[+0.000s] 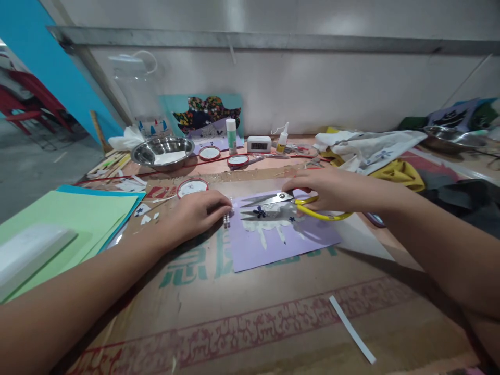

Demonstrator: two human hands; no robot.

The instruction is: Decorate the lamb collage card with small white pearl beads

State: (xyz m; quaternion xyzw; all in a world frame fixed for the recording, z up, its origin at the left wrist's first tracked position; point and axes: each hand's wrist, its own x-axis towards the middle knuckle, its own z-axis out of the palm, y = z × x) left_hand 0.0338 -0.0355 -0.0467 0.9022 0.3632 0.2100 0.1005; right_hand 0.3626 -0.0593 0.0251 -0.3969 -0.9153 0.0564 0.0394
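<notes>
My right hand (326,188) is closed around yellow-handled snips (273,199), whose open steel blades point left over a lilac paper sheet (281,242). On that sheet lies a white cut-out shape with small dark blue flowers (269,216). My left hand (199,211) rests fingers-down at the sheet's left edge, pinching a short string of small white beads (227,219). The blade tips are a little to the right of the beads.
Brown printed cardboard (250,312) covers the table. Green and blue paper sheets (74,219) lie at left, a steel bowl (162,151), round lids, glue bottles and a small clock (259,144) at the back, cloth (367,151) at right. A white paper strip (351,328) lies near the front.
</notes>
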